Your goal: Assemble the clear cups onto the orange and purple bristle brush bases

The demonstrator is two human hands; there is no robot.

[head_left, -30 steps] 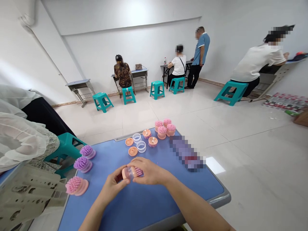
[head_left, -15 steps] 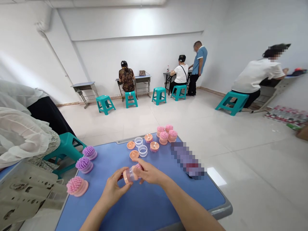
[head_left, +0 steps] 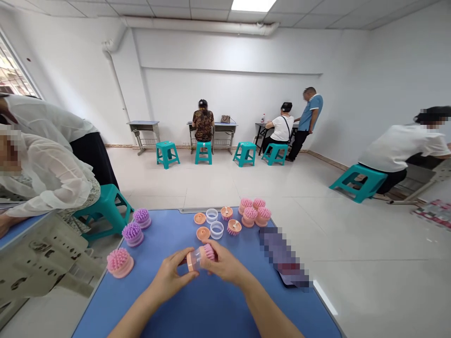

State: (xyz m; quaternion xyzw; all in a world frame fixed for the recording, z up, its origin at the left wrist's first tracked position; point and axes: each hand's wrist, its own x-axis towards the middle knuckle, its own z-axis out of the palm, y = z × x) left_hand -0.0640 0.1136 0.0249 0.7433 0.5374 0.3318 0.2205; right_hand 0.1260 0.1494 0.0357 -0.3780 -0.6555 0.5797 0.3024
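Observation:
Between my hands, above the blue desk, is a scalp massage brush [head_left: 196, 259] lying on its side, with a peach base, a clear middle ring and pink bristles. My left hand [head_left: 173, 271] is closed round the peach base. Fingers of my right hand [head_left: 222, 264] wrap the bristled end and partly cover it. Beyond them lie peach discs [head_left: 203, 233], clear rings [head_left: 216, 229] and peach bristle heads [head_left: 234, 227] with the bristles down. Several pink brushes [head_left: 250, 216] stand behind on the right. At the left are two purple brushes [head_left: 133, 234] and one pink brush [head_left: 120, 263].
A dark flat object [head_left: 285, 258], blurred out, lies near the right edge of the blue desk [head_left: 225, 310]. On the left, a person in a white top [head_left: 52, 164] leans over a neighbouring desk. Green stools [head_left: 167, 154] and other seated people are farther off.
My view has tilted up and shifted left, so the desk things appear lower and further right. Both hands still hold the brush, and more of its pink bristles show.

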